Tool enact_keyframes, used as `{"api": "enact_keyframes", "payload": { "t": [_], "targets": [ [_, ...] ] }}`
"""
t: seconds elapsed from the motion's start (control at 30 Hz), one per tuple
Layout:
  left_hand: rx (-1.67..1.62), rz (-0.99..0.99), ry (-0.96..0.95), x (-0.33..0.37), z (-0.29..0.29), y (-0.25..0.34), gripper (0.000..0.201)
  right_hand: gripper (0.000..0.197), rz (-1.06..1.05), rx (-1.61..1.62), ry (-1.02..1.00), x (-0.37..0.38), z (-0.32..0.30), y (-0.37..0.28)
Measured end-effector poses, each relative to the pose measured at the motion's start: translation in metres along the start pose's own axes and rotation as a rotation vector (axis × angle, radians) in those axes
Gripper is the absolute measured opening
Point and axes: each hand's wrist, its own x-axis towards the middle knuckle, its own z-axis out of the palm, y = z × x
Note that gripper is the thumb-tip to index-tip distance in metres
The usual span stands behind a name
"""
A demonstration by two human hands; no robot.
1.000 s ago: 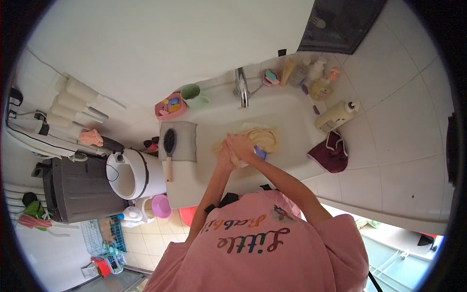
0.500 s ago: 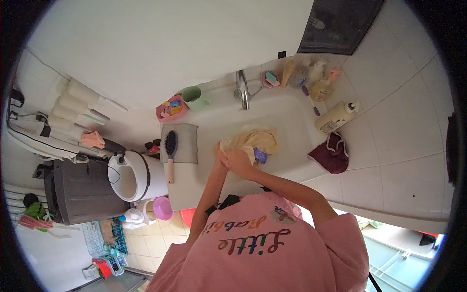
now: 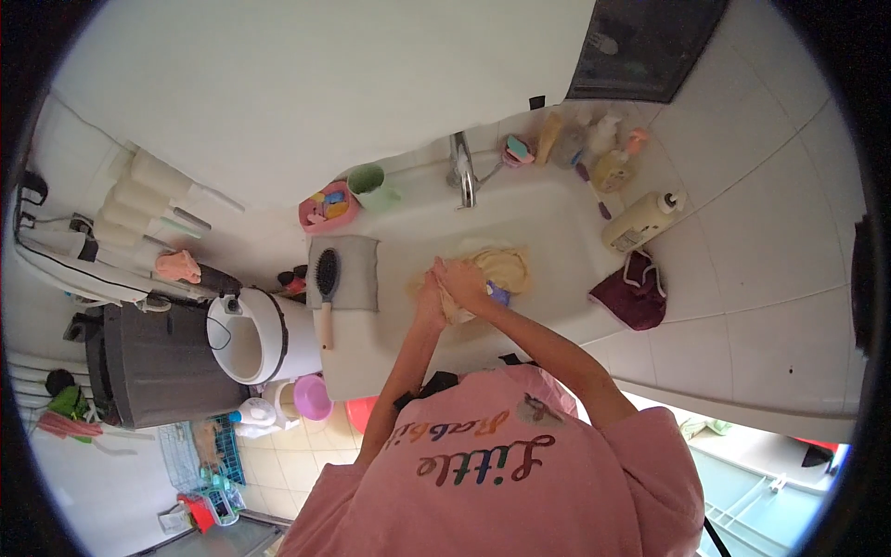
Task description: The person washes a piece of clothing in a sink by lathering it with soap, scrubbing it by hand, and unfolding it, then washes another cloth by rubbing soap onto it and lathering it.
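Observation:
A wet, pale yellow cloth (image 3: pixel 507 267) with a blue-purple patch lies bunched in shallow, yellowish water in the white sink (image 3: pixel 557 223). My left hand (image 3: pixel 430 302) is closed on the near left part of the cloth. Pressed up against it, my right hand (image 3: pixel 463 283) is also closed on the cloth, beside the blue-purple patch. The fabric between the two hands is mostly hidden by my fingers.
Behind the cloth stands a chrome faucet (image 3: pixel 463 172). A hairbrush (image 3: pixel 326 271) lies on a grey mat (image 3: pixel 357 278) at left, near a pink basket (image 3: pixel 329 210) and green cup (image 3: pixel 368 182). At right are a pump bottle (image 3: pixel 640 225) and maroon cloth (image 3: pixel 631 294).
My hands have shifted slightly, with the right one now higher and lying over more of the cloth. The blue-purple patch is partly covered by my right hand.

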Motion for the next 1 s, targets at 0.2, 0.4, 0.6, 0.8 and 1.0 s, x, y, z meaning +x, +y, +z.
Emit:
{"api": "enact_keyframes", "payload": {
  "t": [0.2,0.4,0.6,0.8,1.0],
  "targets": [
    [0.375,0.415,-0.344,-0.032,0.031,0.012,0.036,0.045,-0.029,-0.039,0.128,-0.025,-0.001,-0.014],
    [0.112,0.049,0.055,-0.031,0.061,0.013,0.036,0.026,0.008,-0.142,0.114,0.020,0.026,0.058],
    [0.321,0.103,-0.144,-0.037,0.006,0.039,0.044,0.036,0.348,0.414,-0.028,0.032,-0.009,0.063],
    [0.656,0.070,0.245,-0.050,0.021,0.044,0.058,0.042,0.058,0.424,0.039,0.012,-0.012,0.040],
    [0.337,0.011,-0.086,-0.039,-0.040,0.049,0.041,0.033,-0.473,0.493,-0.158,-0.017,-0.003,-0.018]
  ]
}}
